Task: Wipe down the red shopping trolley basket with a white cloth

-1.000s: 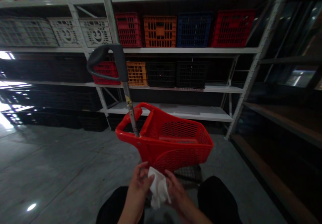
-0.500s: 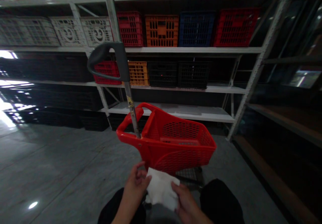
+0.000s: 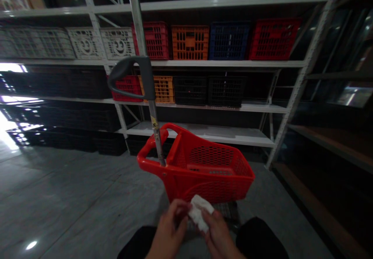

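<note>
A white tissue, crumpled and folded into a small bundle, is between my hands, low in the middle of the view. My right hand is closed on its right side, with the thumb lying over the top. From the left, my left hand meets the tissue's edge with curled fingertips, a little smeared by motion; its thumb is lower down. Just beyond my hands stands a red plastic shopping cart. Its upright metal pole carries a dark grey loop handle.
Metal shelving spans the background. It bears white crates, an orange crate, a blue crate, red crates and black crates. My dark-clad knees flank my hands above the grey floor.
The tissue, spread flat before, is now bunched up smaller. Both hands have shifted to the right, and the left fingers are nearer the right hand. The view has tilted up slightly.
</note>
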Available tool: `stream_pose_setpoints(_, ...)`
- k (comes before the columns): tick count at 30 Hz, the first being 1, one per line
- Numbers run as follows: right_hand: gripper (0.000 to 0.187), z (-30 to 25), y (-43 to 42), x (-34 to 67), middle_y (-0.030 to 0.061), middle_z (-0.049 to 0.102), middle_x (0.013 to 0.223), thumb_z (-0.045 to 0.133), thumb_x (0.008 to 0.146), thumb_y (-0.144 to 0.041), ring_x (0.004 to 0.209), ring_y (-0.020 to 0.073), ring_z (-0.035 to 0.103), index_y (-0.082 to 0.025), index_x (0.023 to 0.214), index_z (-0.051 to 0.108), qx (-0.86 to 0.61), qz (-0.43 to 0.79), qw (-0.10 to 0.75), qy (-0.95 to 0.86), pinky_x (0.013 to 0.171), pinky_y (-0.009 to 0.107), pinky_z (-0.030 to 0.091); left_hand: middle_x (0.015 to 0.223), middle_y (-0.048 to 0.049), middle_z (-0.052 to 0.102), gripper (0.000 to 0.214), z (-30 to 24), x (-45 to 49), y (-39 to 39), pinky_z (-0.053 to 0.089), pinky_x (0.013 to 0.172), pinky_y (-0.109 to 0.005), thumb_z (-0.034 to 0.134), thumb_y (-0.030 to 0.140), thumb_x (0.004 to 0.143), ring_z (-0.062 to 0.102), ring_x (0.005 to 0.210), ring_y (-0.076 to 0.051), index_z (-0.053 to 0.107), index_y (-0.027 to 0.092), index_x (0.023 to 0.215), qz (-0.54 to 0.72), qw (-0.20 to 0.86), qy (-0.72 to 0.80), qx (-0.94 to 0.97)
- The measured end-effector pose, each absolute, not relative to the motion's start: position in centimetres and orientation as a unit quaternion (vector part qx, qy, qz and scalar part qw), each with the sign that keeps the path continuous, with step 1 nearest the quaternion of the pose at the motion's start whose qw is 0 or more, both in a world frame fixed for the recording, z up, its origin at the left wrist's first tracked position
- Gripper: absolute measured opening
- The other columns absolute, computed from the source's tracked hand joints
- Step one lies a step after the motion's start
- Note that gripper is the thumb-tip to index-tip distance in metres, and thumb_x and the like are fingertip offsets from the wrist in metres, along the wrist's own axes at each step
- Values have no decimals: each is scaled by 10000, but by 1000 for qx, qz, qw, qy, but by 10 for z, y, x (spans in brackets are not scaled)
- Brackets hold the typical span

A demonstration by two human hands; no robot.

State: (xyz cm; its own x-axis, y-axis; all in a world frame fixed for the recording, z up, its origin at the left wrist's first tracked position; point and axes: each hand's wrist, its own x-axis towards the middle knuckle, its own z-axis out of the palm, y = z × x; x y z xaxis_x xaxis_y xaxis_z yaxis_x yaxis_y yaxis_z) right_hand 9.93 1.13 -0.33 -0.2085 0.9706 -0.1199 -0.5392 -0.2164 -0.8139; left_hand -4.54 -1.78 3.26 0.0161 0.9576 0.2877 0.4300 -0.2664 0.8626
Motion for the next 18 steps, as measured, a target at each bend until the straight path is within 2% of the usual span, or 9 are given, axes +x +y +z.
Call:
stream_pose_setpoints(2,371,15,38,109,112,656,1052,580,774,-391,956,248,614,-155,1054,642,-342,580,579,-460,888,403,449,1040,-58,642,260,58,-76,-1,432,893,-341,502,315,781,579,987,-208,552,219,1017,496,137,564,646)
stream_pose_setpoints(4,370,29,68,114,100,549,1240,478,829,-267,1163,236,487,-167,1169,582,-360,397,583,-611,1026,420,323,1066,-77,622,304,84,-104,23,407,918,-378,490,347,787,556,1008,-225,540,194,1044,520,-28,574,633)
stream_pose_setpoints(7,496,32,105,103,113,434,1344,397,777,-65,1281,231,340,-133,1257,502,-398,180,482,-760,1077,458,221,1073,-111,615,308,110,-132,61,370,931,-411,426,344,816,505,1055,-253,572,155,1011,458,-198,590,635)
stream_pose_setpoints(9,549,25,116,81,140,447,1327,367,746,-2,1281,241,339,-105,1273,479,-417,111,416,-801,1065,474,237,861,-104,656,304,113,-139,81,355,905,-434,375,324,836,539,924,-256,626,155,817,366,-247,617,651)
stream_pose_setpoints(12,557,21,116,33,143,414,1351,362,770,-8,1299,239,303,-92,1318,417,-391,52,386,-834,1063,451,258,650,-62,629,375,101,-139,94,309,909,-435,325,283,854,533,779,-221,605,177,627,290,-285,624,668)
stream_pose_setpoints(18,546,32,109,-3,117,378,1383,376,814,-74,1321,224,255,-106,1359,350,-332,14,388,-859,1075,423,245,636,-49,624,353,90,-139,93,270,897,-404,379,368,841,504,766,-217,608,190,639,271,-330,623,655)
